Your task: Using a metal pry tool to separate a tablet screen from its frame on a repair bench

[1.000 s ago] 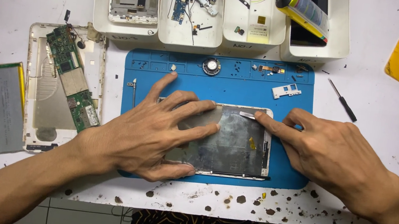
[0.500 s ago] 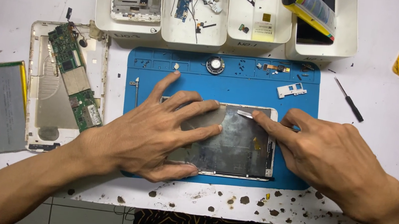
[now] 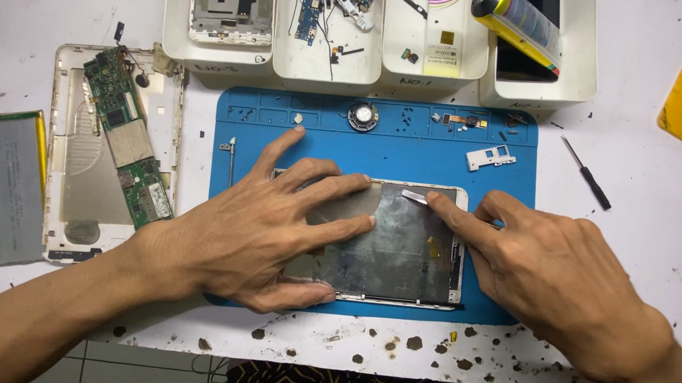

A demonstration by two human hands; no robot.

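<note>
Under both hands lies the tablet panel (image 3: pixel 405 245), flat on the blue mat (image 3: pixel 384 140) near the front edge of the worktop (image 3: pixel 634 259). The left hand (image 3: pixel 264 230) presses on it with fingers spread and open, grasping nothing. The right hand (image 3: pixel 551 279) pinches a thin metal pry tool (image 3: pixel 414 196) at the panel's far edge. Open mat remains beyond the fingers, with a small round speaker (image 3: pixel 362 116) there. Left of the left hand sit an opened tablet shell (image 3: pixel 110 159) and a flat battery (image 3: pixel 8 185). Beyond the mat stand white trays (image 3: pixel 327 38); a screwdriver (image 3: pixel 588 175) lies beyond the right hand. Compared with half a second earlier, both hands keep nearly the same places.
</note>
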